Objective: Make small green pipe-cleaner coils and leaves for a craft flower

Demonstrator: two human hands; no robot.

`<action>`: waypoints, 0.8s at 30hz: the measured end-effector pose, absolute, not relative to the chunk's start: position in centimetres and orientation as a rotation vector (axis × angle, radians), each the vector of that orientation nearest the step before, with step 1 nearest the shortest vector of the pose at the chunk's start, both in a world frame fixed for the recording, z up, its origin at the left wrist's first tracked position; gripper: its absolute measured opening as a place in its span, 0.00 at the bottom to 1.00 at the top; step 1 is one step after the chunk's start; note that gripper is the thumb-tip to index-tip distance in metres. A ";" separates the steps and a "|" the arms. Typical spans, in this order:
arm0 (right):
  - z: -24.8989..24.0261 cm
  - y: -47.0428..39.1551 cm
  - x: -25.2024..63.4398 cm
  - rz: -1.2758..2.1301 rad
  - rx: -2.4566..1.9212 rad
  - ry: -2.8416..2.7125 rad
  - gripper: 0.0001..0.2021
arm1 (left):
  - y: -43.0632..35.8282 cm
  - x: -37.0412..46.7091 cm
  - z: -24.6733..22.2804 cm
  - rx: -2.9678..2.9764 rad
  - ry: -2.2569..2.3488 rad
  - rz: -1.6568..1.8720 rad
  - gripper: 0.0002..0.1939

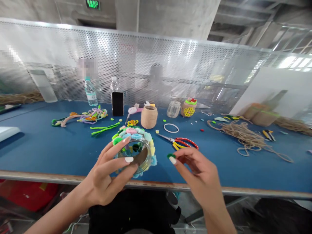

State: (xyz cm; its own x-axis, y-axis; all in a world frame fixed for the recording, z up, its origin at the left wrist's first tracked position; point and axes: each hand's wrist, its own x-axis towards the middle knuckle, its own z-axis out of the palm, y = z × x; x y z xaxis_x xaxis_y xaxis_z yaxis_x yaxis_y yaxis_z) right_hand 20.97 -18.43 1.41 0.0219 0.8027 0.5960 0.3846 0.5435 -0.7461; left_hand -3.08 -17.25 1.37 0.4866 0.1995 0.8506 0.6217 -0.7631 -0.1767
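My left hand [109, 172] grips a glass jar [146, 156] by its rim, tilted so that its mouth faces me. Coiled pieces of fuzzy pipe cleaner in pink, blue, yellow and green cover the jar's outside. To the right of the jar, my right hand [197, 172] pinches a small dark green pipe cleaner coil [171, 156] between thumb and index finger, apart from the jar. Just beyond that hand lie scissors [184, 142] with red and yellow handles. Behind the jar are bright green pipe cleaner strips [104, 129].
A twine-wrapped jar [149, 117], a clear jar [173, 109] and a decorated jar [188, 108] stand farther back. Loose twine [240, 133] lies right, near pliers [268, 135]. Back left are pipe cleaners [90, 115], a phone [117, 104] and a water bottle [91, 92].
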 end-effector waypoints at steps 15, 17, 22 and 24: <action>3.6 -13.3 22.3 0.020 -1.030 -1.907 0.14 | -15.7 -1.9 2.4 -2.327 -0.735 -1.258 0.11; 2.4 -9.2 26.9 -0.007 -1.453 -1.878 0.14 | -15.1 -2.4 2.9 -2.340 -0.772 -1.284 0.09; -1.4 1.4 37.6 0.064 -2.025 -1.624 0.24 | -12.4 -3.1 4.3 -2.321 -0.872 -1.295 0.12; -2.6 4.8 40.0 0.067 -2.166 -1.535 0.21 | -11.2 -3.0 4.7 -2.307 -0.992 -1.304 0.12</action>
